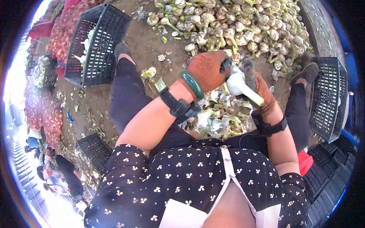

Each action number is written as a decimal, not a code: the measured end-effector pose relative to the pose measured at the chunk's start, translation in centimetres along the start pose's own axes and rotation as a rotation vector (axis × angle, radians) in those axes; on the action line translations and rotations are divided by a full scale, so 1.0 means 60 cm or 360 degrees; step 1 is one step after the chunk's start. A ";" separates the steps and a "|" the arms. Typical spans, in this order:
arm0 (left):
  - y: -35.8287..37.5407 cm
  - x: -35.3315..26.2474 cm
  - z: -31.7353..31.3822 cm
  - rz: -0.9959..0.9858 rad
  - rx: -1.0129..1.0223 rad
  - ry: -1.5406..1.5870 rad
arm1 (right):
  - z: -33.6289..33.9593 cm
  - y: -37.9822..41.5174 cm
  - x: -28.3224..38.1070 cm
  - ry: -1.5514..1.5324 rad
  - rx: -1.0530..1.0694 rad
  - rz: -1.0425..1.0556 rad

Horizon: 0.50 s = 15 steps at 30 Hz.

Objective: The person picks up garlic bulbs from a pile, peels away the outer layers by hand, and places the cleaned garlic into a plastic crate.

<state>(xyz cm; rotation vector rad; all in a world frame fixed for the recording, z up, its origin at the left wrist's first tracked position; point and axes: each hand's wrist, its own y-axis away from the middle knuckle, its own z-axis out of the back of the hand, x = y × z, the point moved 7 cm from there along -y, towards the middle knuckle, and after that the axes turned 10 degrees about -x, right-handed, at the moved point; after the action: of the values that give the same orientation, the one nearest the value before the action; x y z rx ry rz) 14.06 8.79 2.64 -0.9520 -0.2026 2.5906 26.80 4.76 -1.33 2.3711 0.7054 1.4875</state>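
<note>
A white garlic bulb (236, 83) with a short cut stem is held between my two gloved hands, its stem pointing down to the right. My right hand (255, 85), in an orange and dark glove, is wrapped round the bulb and stem from the right side. My left hand (209, 70), in an orange glove with dark fingertips, has its fingers closed at the bulb's upper left; whether it also holds a small tool is hidden. Peeled skins and stem pieces (216, 117) lie beneath the hands. A heap of garlic bulbs (243, 26) lies on the ground ahead.
A black crate (99, 47) with a few white bulbs stands tilted at the left, another crate (325, 95) at the right. Red net sacks (43, 110) line the far left. A lower crate (95, 150) and a person (68, 174) are at the lower left.
</note>
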 end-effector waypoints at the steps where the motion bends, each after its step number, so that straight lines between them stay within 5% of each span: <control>1: 0.001 0.004 -0.002 -0.0005 -0.0011 -0.0004 | 0.007 0.003 -0.011 -0.0282 -0.0170 -0.0176; 2: 0.001 0.022 0.000 0.0327 -0.0049 0.0280 | 0.012 0.006 0.019 0.0630 -0.0156 0.0307; 3: 0.003 0.038 -0.002 0.0656 -0.0081 0.0570 | 0.013 0.004 0.025 0.0634 -0.0162 0.0318; 4: 0.027 0.044 -0.033 0.1042 0.0335 0.0828 | 0.016 -0.002 0.034 0.0873 -0.0256 0.0376; 5: 0.031 0.018 -0.020 0.0821 0.0406 0.0402 | 0.019 -0.007 0.043 0.1109 -0.0348 0.0431; 7: 0.050 0.016 -0.058 0.0538 0.0296 0.0683 | 0.031 -0.019 0.027 0.0986 -0.0388 0.0666; 9: 0.046 0.008 -0.035 0.0616 0.0266 0.0896 | 0.045 -0.019 0.022 0.0843 -0.0594 0.0407; 11: 0.056 0.010 -0.052 0.1036 0.0567 0.1857 | 0.075 -0.035 0.012 0.1023 -0.0627 0.0323; 13: 0.069 0.019 -0.045 0.1148 0.0527 0.1955 | 0.089 -0.067 -0.027 0.2103 -0.0329 0.0654; 14: 0.079 0.023 -0.042 0.1264 0.0491 0.2055 | 0.072 -0.057 -0.044 0.2253 -0.0209 0.0240; 15: 0.085 0.029 -0.037 0.1380 0.0457 0.2155 | 0.092 -0.058 -0.078 0.2272 -0.0139 0.0216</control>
<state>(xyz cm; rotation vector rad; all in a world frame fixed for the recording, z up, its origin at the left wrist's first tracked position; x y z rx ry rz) 12.82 4.79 -1.40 -2.7385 1.0793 1.7536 29.11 5.49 -8.96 0.9464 0.6370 3.0599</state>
